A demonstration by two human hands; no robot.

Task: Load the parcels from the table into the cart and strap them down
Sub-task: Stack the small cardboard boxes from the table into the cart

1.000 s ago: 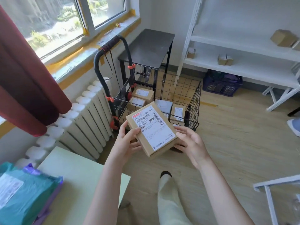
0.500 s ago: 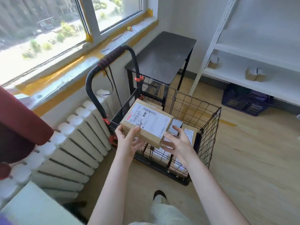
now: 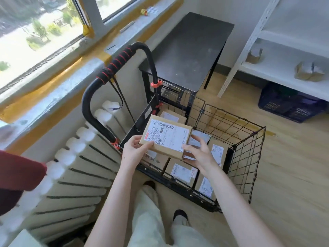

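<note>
**Parcel (image 3: 166, 138) held over the cart by both hands**

Both hands grip one flat brown cardboard parcel at the centre of the frame, its white shipping label facing up. The left hand (image 3: 132, 150) holds the near left corner, thumb on top by the red mark on the label and fingers tucked beneath. The right hand (image 3: 199, 154) holds the near right corner, thumb on the label's edge and fingers curled round the side. The parcel is roughly level and sits above the handle end of the cart (image 3: 245, 139), clear of the boxes below it.

The cart is a black wire basket on the wooden floor (image 3: 293, 166), centre right of the frame. Its looped black handle (image 3: 114, 68) rises at upper centre left, with a red cord wound round the top. A thin dark strap (image 3: 119, 97) hangs from the handle.

Several labelled brown boxes already lie on the cart's bottom. One (image 3: 183, 172) is just below the held parcel, another (image 3: 218, 154) is to its right, and a third (image 3: 205, 188) is against the near wall. A grey packet (image 3: 201, 138) shows by the right fingers.

A white radiator (image 3: 80, 166) runs under the windowsill at left. A black side table (image 3: 188, 49) stands beyond the cart. White shelving (image 3: 277, 66) with small boxes fills the upper right, and a dark crate (image 3: 288, 106) sits beneath it. A pale corner of the counter (image 3: 23, 239) shows at lower left.
</note>
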